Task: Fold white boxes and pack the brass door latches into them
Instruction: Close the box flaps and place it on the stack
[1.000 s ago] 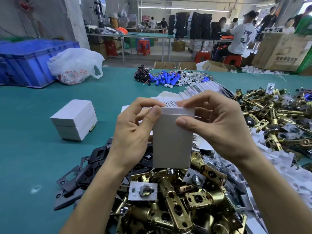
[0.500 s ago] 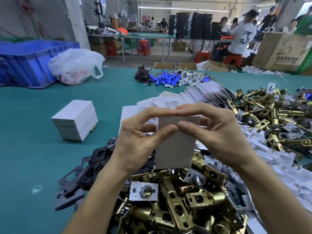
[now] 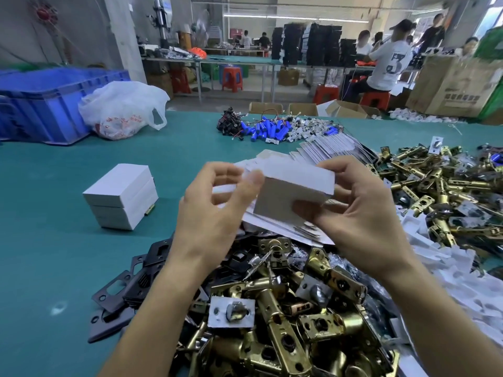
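— While both hands are raised over the green table [image 3: 54, 240], which one has the white box [image 3: 296, 191]?

— The right hand [image 3: 362, 221]; its thumb lies across the near face and its fingers wrap behind, so it grasps the box; the box hangs tilted in the air above the near pile of brass door latches [image 3: 285, 322].

— And the left hand [image 3: 212, 219]?

— Blurred; its thumb tip sits at the box's left edge and its fingers curl beside it; whether it pinches the card I cannot tell.

— What lies around them?

— Black strike plates [image 3: 128, 284] lie left of the near pile, touching it; a second heap of latches [image 3: 435, 180] lies to the right; fanned flat box blanks [image 3: 326, 148] lie behind the hands; a stack of closed white boxes [image 3: 122, 197] stands apart on the left, with a brass end poking out at its lower right corner; farther back are a blue crate [image 3: 40, 104], a white plastic bag [image 3: 122, 110] just beside it, and a cluster of blue cylinders [image 3: 266, 130] with wires.
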`<action>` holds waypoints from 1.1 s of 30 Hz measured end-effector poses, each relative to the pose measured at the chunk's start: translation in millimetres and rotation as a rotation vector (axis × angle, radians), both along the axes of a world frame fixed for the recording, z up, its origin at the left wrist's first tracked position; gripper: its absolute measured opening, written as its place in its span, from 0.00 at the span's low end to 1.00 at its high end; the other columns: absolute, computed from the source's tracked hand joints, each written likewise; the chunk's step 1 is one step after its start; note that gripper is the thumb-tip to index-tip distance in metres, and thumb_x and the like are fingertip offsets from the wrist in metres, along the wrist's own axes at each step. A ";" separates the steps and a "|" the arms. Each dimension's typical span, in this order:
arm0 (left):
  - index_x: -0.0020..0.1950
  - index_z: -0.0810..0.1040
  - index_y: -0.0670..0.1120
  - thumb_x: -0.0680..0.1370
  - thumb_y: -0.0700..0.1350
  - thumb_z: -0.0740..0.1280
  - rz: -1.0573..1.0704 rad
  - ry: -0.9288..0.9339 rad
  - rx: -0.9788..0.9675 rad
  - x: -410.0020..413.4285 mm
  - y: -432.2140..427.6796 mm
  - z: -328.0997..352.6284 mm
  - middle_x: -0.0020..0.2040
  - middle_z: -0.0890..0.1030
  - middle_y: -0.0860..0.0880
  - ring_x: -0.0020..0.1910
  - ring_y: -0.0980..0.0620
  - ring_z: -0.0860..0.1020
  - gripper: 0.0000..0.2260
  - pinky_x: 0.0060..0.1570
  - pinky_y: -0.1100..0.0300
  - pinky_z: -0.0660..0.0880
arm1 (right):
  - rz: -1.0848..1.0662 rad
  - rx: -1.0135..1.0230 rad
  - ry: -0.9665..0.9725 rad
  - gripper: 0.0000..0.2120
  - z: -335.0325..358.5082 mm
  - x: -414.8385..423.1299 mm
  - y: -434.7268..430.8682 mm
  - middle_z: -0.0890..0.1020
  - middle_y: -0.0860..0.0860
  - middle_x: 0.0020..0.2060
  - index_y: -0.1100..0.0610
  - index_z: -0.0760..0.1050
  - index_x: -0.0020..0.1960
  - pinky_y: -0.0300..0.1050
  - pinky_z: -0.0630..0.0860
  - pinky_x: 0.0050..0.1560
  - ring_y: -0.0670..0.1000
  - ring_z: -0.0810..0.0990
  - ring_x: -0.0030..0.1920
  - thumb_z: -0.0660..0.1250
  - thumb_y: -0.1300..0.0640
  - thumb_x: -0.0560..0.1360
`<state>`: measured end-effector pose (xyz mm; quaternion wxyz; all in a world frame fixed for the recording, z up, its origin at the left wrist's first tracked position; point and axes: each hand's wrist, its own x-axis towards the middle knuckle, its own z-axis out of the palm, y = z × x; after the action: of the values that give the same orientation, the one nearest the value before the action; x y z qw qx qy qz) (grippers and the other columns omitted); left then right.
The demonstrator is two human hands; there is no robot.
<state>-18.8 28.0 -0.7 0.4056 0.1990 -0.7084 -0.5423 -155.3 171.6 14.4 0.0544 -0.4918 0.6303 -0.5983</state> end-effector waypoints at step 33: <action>0.66 0.72 0.46 0.80 0.47 0.70 0.847 -0.307 0.316 31.0 -134.5 -110.7 0.69 0.65 0.40 0.46 0.36 0.82 0.16 0.41 0.55 0.77 | -0.336 0.646 0.253 0.09 -31.5 -37.6 9.3 0.83 0.46 0.51 0.49 0.80 0.57 0.48 0.78 0.54 0.43 0.78 0.48 0.67 0.53 0.77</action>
<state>12.2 -106.4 -111.4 0.4462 0.6073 -0.5255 -0.3949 -192.9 180.9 -17.0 0.0296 -0.4091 0.8599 -0.3039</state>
